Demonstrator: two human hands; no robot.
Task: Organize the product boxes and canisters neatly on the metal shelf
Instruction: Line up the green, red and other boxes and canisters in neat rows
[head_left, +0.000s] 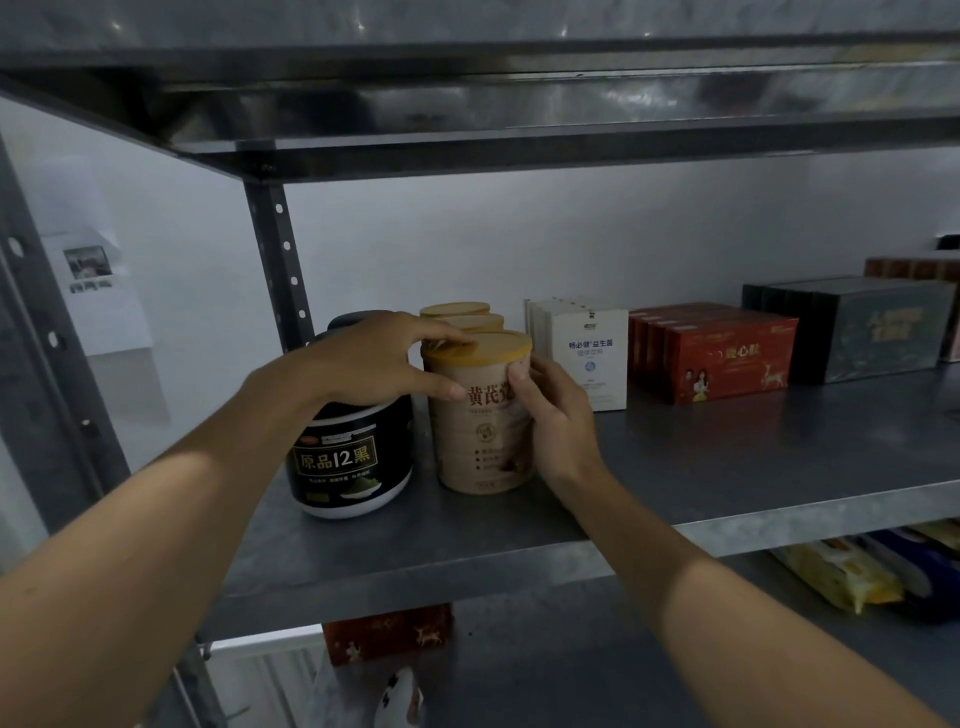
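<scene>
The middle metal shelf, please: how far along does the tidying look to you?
Done: white boxes, red boxes and dark boxes stand in rows on the shelf. In hand: left hand and right hand grip the front beige canister, ahead of two rear canisters, beside the black canister. Left: seemingly only settling it.

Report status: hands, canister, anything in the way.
Left hand grips front beige canister at the lid, right hand holds its side. Canister upright on metal shelf, two matching canisters behind. Black jar close left, white boxes right.
</scene>
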